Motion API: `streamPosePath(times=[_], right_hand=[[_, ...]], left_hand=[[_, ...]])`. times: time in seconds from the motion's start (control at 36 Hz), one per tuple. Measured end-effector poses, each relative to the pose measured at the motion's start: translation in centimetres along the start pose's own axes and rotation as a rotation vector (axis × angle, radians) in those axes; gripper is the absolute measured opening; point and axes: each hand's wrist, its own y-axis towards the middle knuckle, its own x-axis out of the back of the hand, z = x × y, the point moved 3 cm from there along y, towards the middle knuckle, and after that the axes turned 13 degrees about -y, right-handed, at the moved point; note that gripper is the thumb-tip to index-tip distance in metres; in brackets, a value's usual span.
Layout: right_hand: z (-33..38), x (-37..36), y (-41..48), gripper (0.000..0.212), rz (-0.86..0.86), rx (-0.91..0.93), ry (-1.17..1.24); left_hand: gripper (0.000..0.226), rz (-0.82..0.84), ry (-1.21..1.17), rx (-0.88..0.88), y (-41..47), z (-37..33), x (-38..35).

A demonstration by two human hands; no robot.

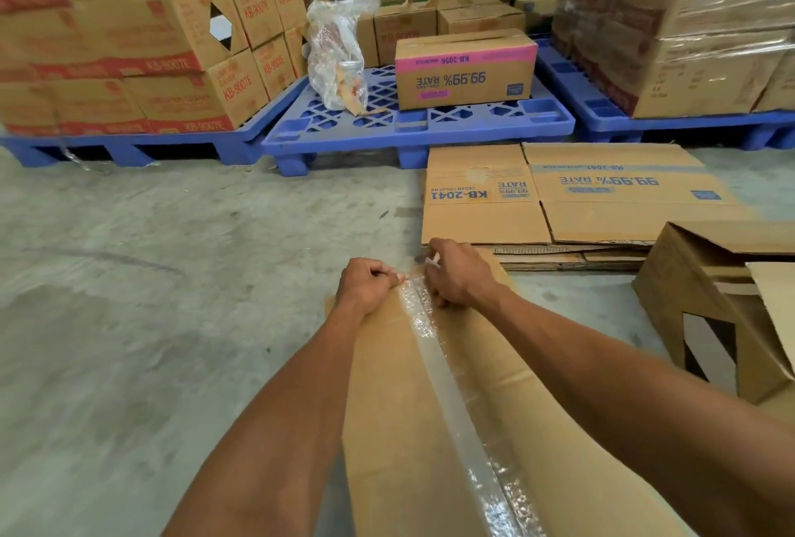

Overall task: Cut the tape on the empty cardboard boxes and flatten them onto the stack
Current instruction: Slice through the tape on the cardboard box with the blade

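Near the bottom centre, a box lies on the floor, with clear tape running along its seam from near to far. At the tape's far end, the left hand has curled fingers and its thumb tip touches the tape; I cannot tell whether it pinches. Just right of the tape, the right hand curls round a small pale thing. Far right lies the flat stack, with an open box beside it. Beyond them a pallet carries a bag
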Motion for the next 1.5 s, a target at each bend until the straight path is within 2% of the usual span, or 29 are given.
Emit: streamPosePath(times=[0.58,0.78,1.31,1.5], right_hand=[[3.9,-1.9,0.0,0.034,-0.045,-0.146,-0.189],[4.4,-1.4,-0.2,0.035,0.017,-0.158,-0.218],[3.4,-0.3,-6.1,0.035,0.239,-0.044,-0.339],[4.2,-1.2,-8.1,0.034,0.215,0.022,-0.295]], left_hand=[[0.015,-0.029,0.053,-0.019,0.1,0.6,-0.1],[0.008,-0.029,0.092,-0.001,0.1,0.4,0.1],[0.010,-0.064,0.088,0.038,-0.4,-0.3,0.4],[0.014,-0.208,0.108,0.094,0.3,0.6,3.7]])
